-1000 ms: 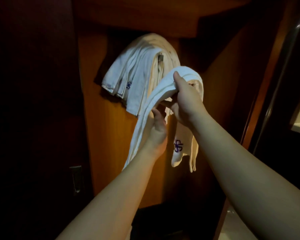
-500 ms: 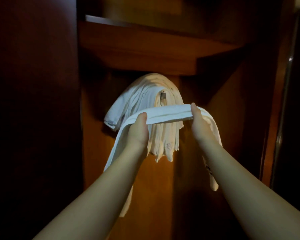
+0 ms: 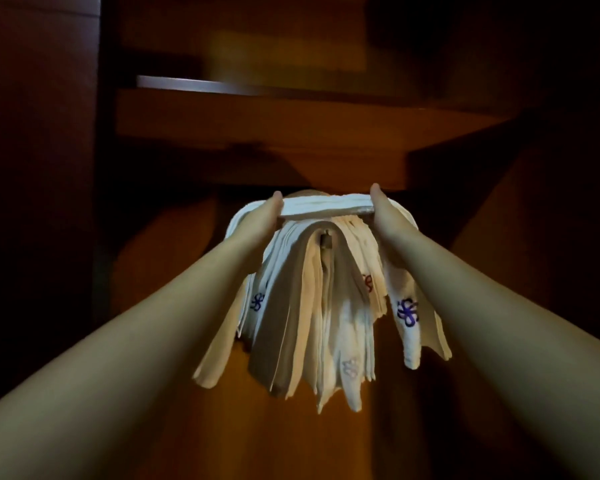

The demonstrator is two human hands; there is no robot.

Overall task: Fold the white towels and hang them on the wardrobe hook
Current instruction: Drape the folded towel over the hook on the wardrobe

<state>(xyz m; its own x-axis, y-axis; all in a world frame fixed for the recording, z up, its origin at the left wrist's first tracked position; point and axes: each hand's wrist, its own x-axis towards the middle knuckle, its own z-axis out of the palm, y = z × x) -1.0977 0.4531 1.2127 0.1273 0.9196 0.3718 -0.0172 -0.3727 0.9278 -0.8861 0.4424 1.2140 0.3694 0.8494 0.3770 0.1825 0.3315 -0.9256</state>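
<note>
A folded white towel (image 3: 326,205) is stretched level between my two hands, just above the pile on the hook. My left hand (image 3: 262,216) grips its left part and my right hand (image 3: 383,211) grips its right part, thumbs on top. Its ends hang down on both sides, the right one bearing a purple emblem (image 3: 408,311). Below it, several folded white towels (image 3: 326,306) drape over the metal wardrobe hook (image 3: 325,241), whose tip shows between the layers.
A wooden shelf (image 3: 291,126) juts out directly above the hook and towels. The wooden back panel (image 3: 291,427) runs down behind them. Dark wardrobe walls (image 3: 39,237) close in on the left and right.
Both hands have lifted the stretched towel from in front of the hanging pile up to its top, over the hook. The view has moved closer and tilted up.
</note>
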